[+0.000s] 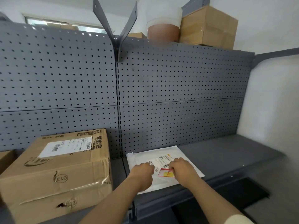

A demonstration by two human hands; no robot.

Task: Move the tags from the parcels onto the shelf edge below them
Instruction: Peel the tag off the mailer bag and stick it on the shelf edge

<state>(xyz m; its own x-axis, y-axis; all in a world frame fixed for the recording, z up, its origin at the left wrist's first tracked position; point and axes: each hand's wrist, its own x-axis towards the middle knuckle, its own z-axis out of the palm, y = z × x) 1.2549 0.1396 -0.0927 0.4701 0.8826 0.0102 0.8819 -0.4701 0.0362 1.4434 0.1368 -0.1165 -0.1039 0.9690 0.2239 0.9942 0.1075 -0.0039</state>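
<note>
A flat white mailer parcel [161, 153] lies on the grey shelf [226, 156] against the pegboard. On it sits a white shipping label and a red and yellow tag [165, 172]. My left hand [143, 171] rests curled on the mailer's left part, pressing it down. My right hand [182, 166] is curled at the tag's upper right corner, fingertips on the tag's edge. The shelf's front edge [186, 194] runs below the mailer. A large cardboard box [61, 172] marked 013 stands to the left with a white label [66, 146] on top.
Grey pegboard [178, 94] backs the shelf. Bare shelf surface stretches to the right of the mailer, up to a white wall [267, 102]. A small brown box [4, 159] sits at the far left. Cardboard boxes [208, 28] and a tub stand on top of the unit.
</note>
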